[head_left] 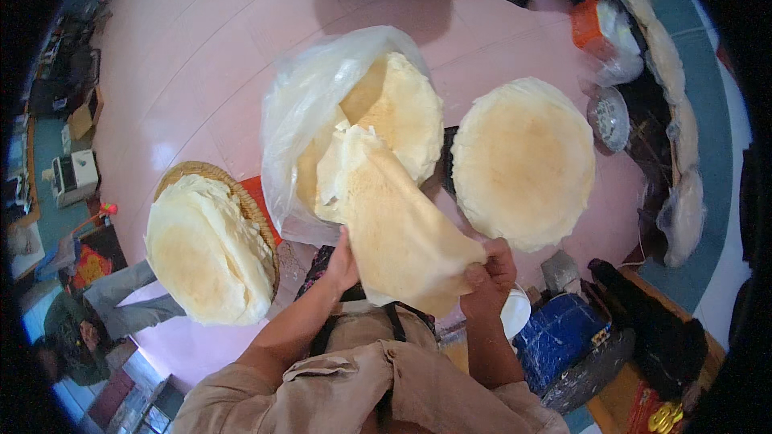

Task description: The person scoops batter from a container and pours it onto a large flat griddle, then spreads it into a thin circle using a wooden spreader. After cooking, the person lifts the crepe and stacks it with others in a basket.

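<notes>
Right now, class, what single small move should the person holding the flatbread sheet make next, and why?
Probably ease the flatbread sheet forward onto the flatbread stack in the open plastic bag. The sheet's far end already overlaps that stack in view, the right hand pinches its right corner, and the left hand touches its left edge.

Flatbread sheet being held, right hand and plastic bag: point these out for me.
Flatbread sheet (pixel 404 225): head view, its broad middle.
Right hand (pixel 492 272): head view, middle of the hand.
Plastic bag (pixel 299 100): head view, upper-left wall.
</notes>
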`<action>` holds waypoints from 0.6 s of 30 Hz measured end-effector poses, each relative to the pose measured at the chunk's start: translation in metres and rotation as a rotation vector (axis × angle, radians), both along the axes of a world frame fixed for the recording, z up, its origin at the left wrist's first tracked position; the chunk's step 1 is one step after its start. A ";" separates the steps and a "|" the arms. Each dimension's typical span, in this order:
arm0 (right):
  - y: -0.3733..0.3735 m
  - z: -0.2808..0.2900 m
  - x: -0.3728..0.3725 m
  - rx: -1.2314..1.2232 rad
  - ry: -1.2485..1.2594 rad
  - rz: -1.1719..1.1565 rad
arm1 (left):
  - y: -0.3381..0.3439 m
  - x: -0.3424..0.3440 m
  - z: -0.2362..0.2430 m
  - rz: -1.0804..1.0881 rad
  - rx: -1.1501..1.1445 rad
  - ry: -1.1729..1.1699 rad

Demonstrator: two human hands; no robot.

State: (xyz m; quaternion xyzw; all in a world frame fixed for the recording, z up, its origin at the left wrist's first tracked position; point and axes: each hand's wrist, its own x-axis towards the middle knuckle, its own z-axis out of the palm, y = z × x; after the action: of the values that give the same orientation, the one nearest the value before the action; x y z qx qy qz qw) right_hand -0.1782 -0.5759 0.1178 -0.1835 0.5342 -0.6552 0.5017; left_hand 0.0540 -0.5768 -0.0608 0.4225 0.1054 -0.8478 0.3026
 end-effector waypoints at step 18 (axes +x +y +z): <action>0.172 0.000 -0.161 0.155 0.022 -0.658 | -0.035 -0.112 0.083 -0.082 -0.059 0.257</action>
State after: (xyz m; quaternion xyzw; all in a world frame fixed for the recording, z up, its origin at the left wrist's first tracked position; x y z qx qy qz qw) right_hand -0.3390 -0.4044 0.1174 0.0305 0.6184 -0.7374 0.2700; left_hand -0.0578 -0.6122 0.0221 0.3052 0.1011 -0.9094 0.2639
